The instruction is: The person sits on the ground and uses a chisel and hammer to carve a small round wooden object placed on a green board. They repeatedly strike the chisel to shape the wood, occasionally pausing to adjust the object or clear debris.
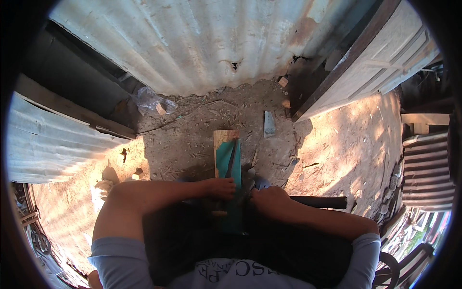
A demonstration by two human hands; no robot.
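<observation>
A narrow board (pixel 222 155) with green paint and a bare wood end lies lengthwise in front of my body. My left hand (pixel 222 189) has its fingers curled on a long dark blade-like strip (pixel 232 156) lying along the board. Just right of it, my right hand (pixel 264 198) is closed near the board's edge; what its fingers hold is too shadowed to make out. A thick dark bar (pixel 322 202) extends rightward behind my right wrist. The board's lower part is in shadow between my arms.
Corrugated metal sheets (pixel 178 48) stand ahead and at the left. A pale panelled door (pixel 365 67) leans at the upper right. On the dirt floor (pixel 183 144) are a plastic bag (pixel 147 98), a grey block (pixel 269 123), small wood blocks (pixel 283 82) and scattered chips.
</observation>
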